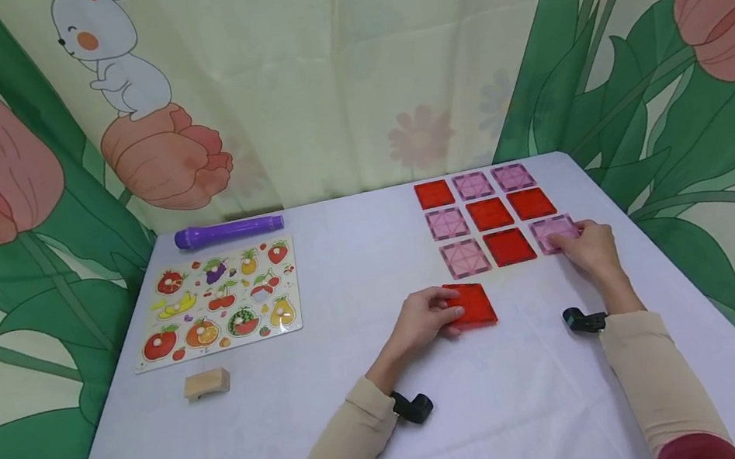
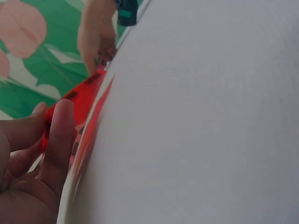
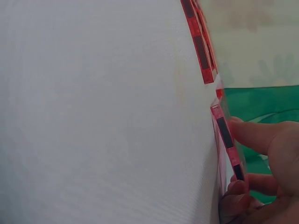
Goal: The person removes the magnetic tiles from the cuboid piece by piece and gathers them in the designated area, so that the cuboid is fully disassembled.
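Observation:
My left hand [image 1: 422, 316] grips a translucent red magnetic tile [image 1: 475, 304] by its left edge. In the left wrist view, thumb and fingers pinch that red tile [image 2: 83, 100], which is tilted close over the table. Farther right, my right hand [image 1: 589, 249] pinches a pink magnetic tile [image 1: 551, 233] at the near right corner of a grid of square tiles. The right wrist view shows this pink tile [image 3: 226, 135] edge-on, slightly tilted, dark magnets along its rim. Beside it in the near row lie a red tile [image 1: 509, 247] and a pink tile [image 1: 466, 258].
Behind are two more rows mixing red tiles [image 1: 490, 214] and pink tiles [image 1: 472, 185]. To the left lie a fruit-picture board [image 1: 218, 301], a purple toy microphone [image 1: 229, 232] and a small wooden block [image 1: 206, 383]. A printed curtain [image 1: 331, 70] hangs behind the white table [image 1: 506, 414].

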Tool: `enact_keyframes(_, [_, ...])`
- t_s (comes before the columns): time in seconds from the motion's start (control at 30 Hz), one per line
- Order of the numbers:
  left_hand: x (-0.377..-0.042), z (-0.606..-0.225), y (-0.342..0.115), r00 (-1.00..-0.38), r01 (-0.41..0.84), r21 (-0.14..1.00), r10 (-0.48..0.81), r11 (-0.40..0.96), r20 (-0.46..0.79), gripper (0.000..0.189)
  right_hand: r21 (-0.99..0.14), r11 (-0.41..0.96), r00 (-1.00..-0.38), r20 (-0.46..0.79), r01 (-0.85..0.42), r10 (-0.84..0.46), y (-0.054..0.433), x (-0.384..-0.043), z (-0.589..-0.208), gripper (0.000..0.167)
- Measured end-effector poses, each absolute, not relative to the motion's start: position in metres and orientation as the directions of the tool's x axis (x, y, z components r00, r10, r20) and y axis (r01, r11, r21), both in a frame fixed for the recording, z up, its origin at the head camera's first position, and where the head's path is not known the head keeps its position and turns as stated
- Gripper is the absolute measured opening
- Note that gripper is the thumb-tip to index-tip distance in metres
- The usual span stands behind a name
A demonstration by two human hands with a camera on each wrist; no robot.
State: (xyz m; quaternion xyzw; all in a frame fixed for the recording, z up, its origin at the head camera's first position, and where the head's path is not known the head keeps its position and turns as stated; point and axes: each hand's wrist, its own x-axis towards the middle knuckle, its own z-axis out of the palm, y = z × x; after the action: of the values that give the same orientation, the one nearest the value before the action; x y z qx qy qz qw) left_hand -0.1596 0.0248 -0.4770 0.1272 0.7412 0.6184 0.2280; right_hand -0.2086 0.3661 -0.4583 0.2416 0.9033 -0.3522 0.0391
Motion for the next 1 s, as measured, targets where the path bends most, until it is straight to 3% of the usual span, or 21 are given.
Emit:
enact_keyframes(0.17, [-0.159,-0.48,0.039,-0.869,-0.071,0.975,0.467,0.212,-0.165,0.034,-0.61,0.638,-0.878,-0.245,0.469,0.411,0.366,-0.209,-0.459,0.085])
enact_keyframes(0.33, [-0.159,-0.477,0.05,-0.869,0.019,0.943,0.472,0.333,-0.149,0.039,-0.596,0.648,-0.876,-0.25,0.475,0.413,0.366,-0.208,-0.459,0.085])
enact_keyframes(0.63, [-0.165,-0.463,0.065,-0.854,0.218,0.746,0.493,0.629,-0.166,0.045,-0.58,0.665,-0.879,-0.241,0.47,0.411,0.365,-0.207,-0.459,0.083])
enact_keyframes(1.0, [-0.166,-0.452,0.077,-0.831,0.299,0.591,0.509,0.749,-0.225,0.055,-0.573,0.676,-0.883,-0.232,0.464,0.409,0.365,-0.206,-0.456,0.081])
